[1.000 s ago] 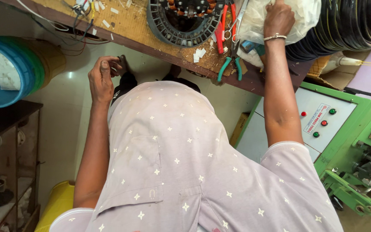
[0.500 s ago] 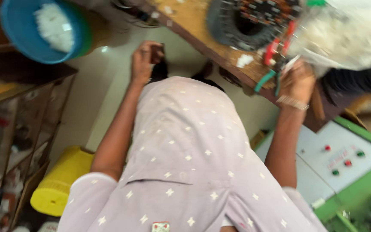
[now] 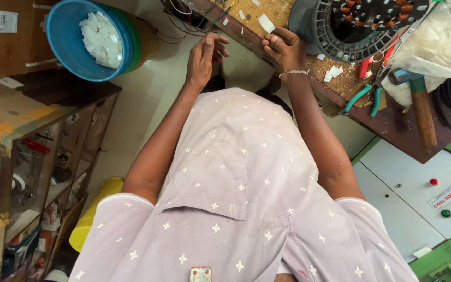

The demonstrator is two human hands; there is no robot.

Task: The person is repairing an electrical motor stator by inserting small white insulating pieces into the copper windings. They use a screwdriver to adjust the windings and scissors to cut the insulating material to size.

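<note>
A worn wooden workbench (image 3: 392,122) is running across the top of the view, scattered with small white paper slips (image 3: 334,72), and pale floor tiles are showing beneath its edge. The left hand (image 3: 203,58) is hovering just off the bench edge with its fingers (image 3: 216,46) loosely curled and partly apart; whether anything is pinched between them cannot be told. The right hand (image 3: 283,48) is resting at the bench edge, fingers bent inward and closed down, touching the rim of a round dark motor stator (image 3: 364,26) with copper windings, which is sitting on the bench just beside it; whether it is gripping something small cannot be told either. A white slip (image 3: 266,23) is lying just above the right hand. Right of the stator, green-handled pliers (image 3: 364,98), a red-handled tool (image 3: 366,67), a wooden-handled hammer (image 3: 421,107) and a clear plastic bag (image 3: 444,42) are lying close together. To the left, a blue tub (image 3: 66,49) is holding white slips, well apart from both hands.
</note>
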